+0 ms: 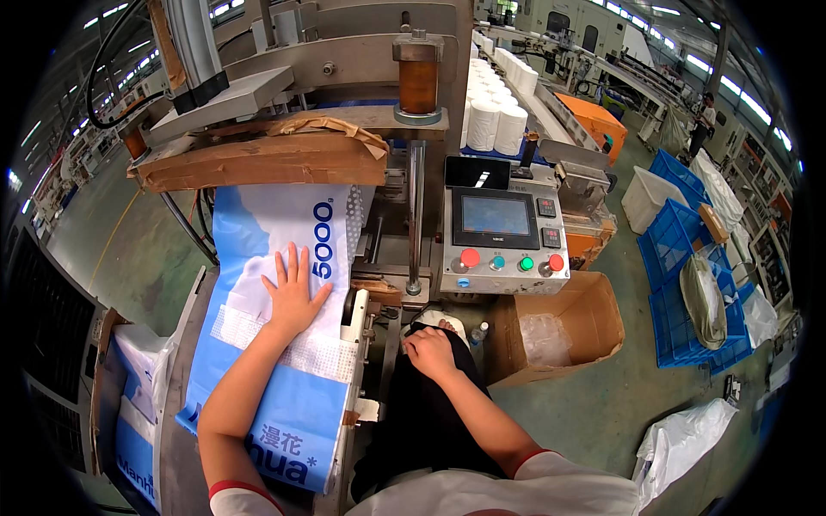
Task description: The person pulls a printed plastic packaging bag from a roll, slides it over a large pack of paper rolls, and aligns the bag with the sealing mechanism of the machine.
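Note:
My left hand (293,293) lies flat on a blue and white plastic packaging bag (225,344), fingers spread toward its far end. The bag stretches along the machine's metal bed, its far end running under a brown-wrapped press bar (258,163). Over my knee, on dark trousers (404,404), rests my right hand (430,353), its fingers slightly curled and holding nothing I can see. The control panel (503,228), with a screen and several coloured buttons, stands ahead of my right hand.
A cardboard box (594,331) with clear plastic inside sits right of my leg. Stacked blue crates (680,292) stand farther right. White rolls (495,120) line a conveyor beyond the panel. More printed bags (136,404) lie in a box at left. A person (704,122) stands far right.

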Action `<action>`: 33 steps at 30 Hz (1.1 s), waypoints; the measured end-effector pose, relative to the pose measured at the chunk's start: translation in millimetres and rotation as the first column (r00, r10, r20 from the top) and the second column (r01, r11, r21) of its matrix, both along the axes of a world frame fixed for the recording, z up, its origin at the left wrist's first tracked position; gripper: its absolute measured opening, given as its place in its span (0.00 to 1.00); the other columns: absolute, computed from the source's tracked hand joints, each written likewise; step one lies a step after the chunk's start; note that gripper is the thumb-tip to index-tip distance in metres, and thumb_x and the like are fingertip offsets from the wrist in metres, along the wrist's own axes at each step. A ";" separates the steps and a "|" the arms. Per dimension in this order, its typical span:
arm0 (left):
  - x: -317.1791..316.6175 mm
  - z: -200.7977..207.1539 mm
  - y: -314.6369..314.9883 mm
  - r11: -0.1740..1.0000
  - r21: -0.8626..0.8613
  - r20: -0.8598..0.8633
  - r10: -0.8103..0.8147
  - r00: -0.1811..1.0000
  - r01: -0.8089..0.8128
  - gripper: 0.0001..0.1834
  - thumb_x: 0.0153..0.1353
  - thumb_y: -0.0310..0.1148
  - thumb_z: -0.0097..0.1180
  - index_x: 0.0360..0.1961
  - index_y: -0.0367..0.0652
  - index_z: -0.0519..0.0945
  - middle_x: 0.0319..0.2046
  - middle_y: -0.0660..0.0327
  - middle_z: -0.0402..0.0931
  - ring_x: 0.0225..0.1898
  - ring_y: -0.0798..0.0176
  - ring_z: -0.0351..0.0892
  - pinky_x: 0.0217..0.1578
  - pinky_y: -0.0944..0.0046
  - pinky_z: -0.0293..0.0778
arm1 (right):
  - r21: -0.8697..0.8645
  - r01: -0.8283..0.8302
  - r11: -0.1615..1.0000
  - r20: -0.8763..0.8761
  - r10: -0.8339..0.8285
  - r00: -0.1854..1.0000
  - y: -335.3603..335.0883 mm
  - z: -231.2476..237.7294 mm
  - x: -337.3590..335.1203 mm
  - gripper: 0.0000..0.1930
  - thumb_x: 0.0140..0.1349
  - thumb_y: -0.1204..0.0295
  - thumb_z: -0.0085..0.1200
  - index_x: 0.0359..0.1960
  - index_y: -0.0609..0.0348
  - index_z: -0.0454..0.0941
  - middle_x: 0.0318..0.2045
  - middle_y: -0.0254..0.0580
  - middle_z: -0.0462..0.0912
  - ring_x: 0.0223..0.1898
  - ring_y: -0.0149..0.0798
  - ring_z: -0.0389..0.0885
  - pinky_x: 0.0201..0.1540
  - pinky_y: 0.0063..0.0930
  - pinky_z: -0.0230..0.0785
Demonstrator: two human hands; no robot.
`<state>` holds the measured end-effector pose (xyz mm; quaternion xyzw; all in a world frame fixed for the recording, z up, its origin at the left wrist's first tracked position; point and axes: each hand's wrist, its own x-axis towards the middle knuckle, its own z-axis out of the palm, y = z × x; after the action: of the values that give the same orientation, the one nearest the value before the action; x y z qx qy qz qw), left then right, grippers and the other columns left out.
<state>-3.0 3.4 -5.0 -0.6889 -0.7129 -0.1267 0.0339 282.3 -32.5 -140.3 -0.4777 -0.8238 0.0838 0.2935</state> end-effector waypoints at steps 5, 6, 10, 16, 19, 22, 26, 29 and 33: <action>-0.1 -0.3 0.0 1.000 0.009 0.007 -0.003 1.000 0.003 0.48 0.60 0.59 0.51 0.73 0.46 0.47 0.74 0.52 0.36 0.73 0.36 0.31 0.59 0.17 0.36 | 0.002 -0.001 1.000 0.004 0.001 1.000 0.1 -0.2 0.1 0.05 0.57 0.68 0.57 0.29 0.50 0.85 0.29 0.31 0.83 0.37 0.37 0.77 0.44 0.33 0.65; -0.1 -0.4 0.0 1.000 0.010 0.007 -0.003 1.000 0.003 0.48 0.60 0.58 0.51 0.73 0.46 0.47 0.74 0.52 0.36 0.73 0.36 0.31 0.59 0.17 0.36 | 0.000 0.000 1.000 0.003 0.000 1.000 -0.1 0.0 0.1 0.05 0.57 0.68 0.57 0.29 0.50 0.85 0.29 0.31 0.83 0.37 0.37 0.77 0.44 0.33 0.65; -0.5 -1.4 0.2 1.000 0.013 0.006 -0.004 1.000 0.004 0.48 0.60 0.58 0.51 0.73 0.46 0.47 0.74 0.52 0.36 0.73 0.36 0.31 0.58 0.17 0.36 | -0.007 0.000 1.000 0.007 0.000 1.000 -0.1 0.3 0.0 0.05 0.57 0.68 0.57 0.30 0.50 0.85 0.29 0.31 0.83 0.37 0.37 0.77 0.44 0.33 0.65; -0.4 -0.5 -0.5 1.000 0.010 0.005 -0.002 1.000 0.002 0.48 0.60 0.59 0.51 0.73 0.46 0.47 0.74 0.52 0.36 0.73 0.36 0.31 0.58 0.17 0.36 | -0.006 0.000 1.000 0.001 0.000 1.000 -0.4 1.2 -0.2 0.05 0.57 0.68 0.57 0.29 0.50 0.85 0.29 0.31 0.83 0.37 0.37 0.77 0.44 0.34 0.65; 0.1 -0.1 -0.3 1.000 0.009 0.005 -0.002 1.000 0.002 0.48 0.60 0.59 0.51 0.73 0.46 0.47 0.74 0.52 0.36 0.73 0.36 0.31 0.58 0.17 0.36 | -0.010 -0.003 1.000 -0.010 0.003 1.000 -0.3 0.8 0.1 0.05 0.57 0.68 0.57 0.29 0.50 0.85 0.29 0.31 0.83 0.37 0.38 0.77 0.44 0.34 0.65; -0.6 -1.6 0.0 1.000 0.018 0.001 -0.004 1.000 0.004 0.48 0.60 0.59 0.51 0.73 0.46 0.47 0.74 0.52 0.36 0.73 0.36 0.31 0.58 0.17 0.36 | -0.002 -0.003 1.000 -0.004 0.003 1.000 0.0 0.6 0.2 0.05 0.57 0.68 0.57 0.29 0.50 0.85 0.29 0.31 0.83 0.37 0.38 0.77 0.44 0.34 0.65; -0.1 -1.2 -0.2 1.000 0.019 0.001 -0.003 1.000 0.003 0.48 0.60 0.59 0.51 0.73 0.47 0.47 0.74 0.53 0.36 0.73 0.36 0.31 0.59 0.17 0.36 | -0.003 0.000 1.000 -0.001 0.000 1.000 -0.3 0.7 0.2 0.05 0.56 0.68 0.57 0.29 0.51 0.85 0.29 0.31 0.83 0.37 0.38 0.77 0.44 0.34 0.65; -0.3 -1.6 0.3 1.000 0.017 0.002 -0.001 1.000 0.001 0.48 0.60 0.58 0.51 0.73 0.47 0.47 0.74 0.53 0.35 0.73 0.36 0.31 0.59 0.17 0.36 | -0.004 -0.001 1.000 -0.001 0.001 1.000 -0.4 0.5 0.3 0.05 0.56 0.68 0.57 0.29 0.51 0.85 0.29 0.31 0.83 0.37 0.38 0.77 0.44 0.34 0.65; -1.3 -2.7 0.4 1.000 0.018 0.002 -0.001 1.000 0.001 0.48 0.60 0.58 0.51 0.73 0.47 0.47 0.74 0.53 0.35 0.73 0.36 0.31 0.59 0.17 0.36 | -0.003 -0.005 1.000 -0.003 0.005 1.000 -0.2 0.8 0.1 0.05 0.56 0.69 0.57 0.29 0.51 0.85 0.29 0.31 0.83 0.37 0.38 0.77 0.44 0.33 0.65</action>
<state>-4.3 3.8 -7.7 -0.6889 -0.7113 -0.1339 0.0392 282.4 -32.7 -139.4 -0.4761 -0.8244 0.0865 0.2935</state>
